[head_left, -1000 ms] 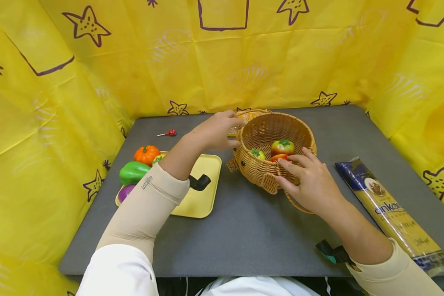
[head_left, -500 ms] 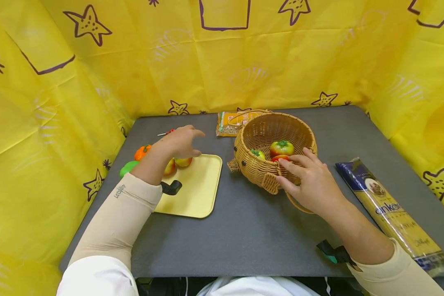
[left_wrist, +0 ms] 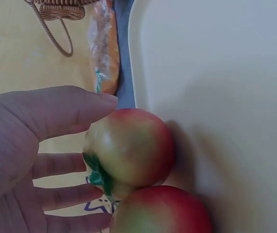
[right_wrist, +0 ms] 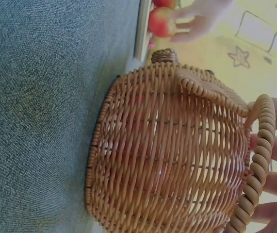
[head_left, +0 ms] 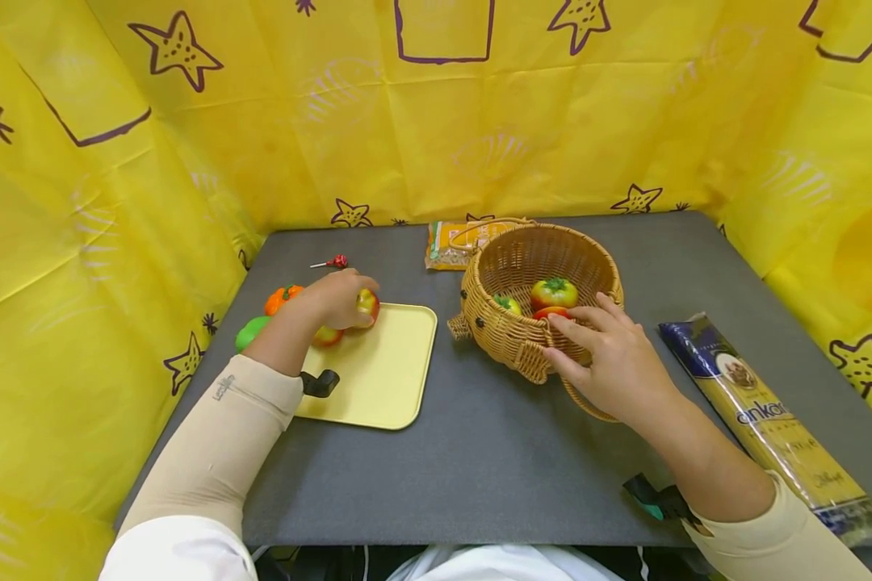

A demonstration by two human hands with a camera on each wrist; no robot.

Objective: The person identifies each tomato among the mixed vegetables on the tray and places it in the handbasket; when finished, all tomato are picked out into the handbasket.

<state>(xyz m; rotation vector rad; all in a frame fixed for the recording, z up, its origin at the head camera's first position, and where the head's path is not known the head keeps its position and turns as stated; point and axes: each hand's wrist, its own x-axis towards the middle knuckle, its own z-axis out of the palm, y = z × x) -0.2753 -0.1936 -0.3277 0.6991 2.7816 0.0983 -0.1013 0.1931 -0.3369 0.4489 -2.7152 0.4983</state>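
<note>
My left hand (head_left: 333, 298) is over the far left part of the yellow tray (head_left: 378, 387). Thumb and fingers hold a red-and-yellow tomato (left_wrist: 131, 145) with a green leafy top. A second tomato (left_wrist: 162, 213) sits right beside it, partly covered by the hand in the head view. My right hand (head_left: 614, 355) grips the near right rim of a wicker basket (head_left: 505, 343), fingers over the edge and thumb outside. Inside the basket lie a red-green tomato (head_left: 555, 293), a greenish one (head_left: 507, 303) and a red one (head_left: 551, 312) partly hidden by the rim.
An orange pumpkin (head_left: 282, 299) and a green vegetable (head_left: 250, 332) stand at the tray's left, partly behind the left arm. A red lollipop (head_left: 337, 261) lies farther back. An orange packet (head_left: 446, 246) is behind the basket, and a long pasta bag (head_left: 770, 420) lies at the right.
My left hand has moved left from beside the basket rim to the tray and taken hold of a tomato. My right hand has stayed at the basket, which has not moved.
</note>
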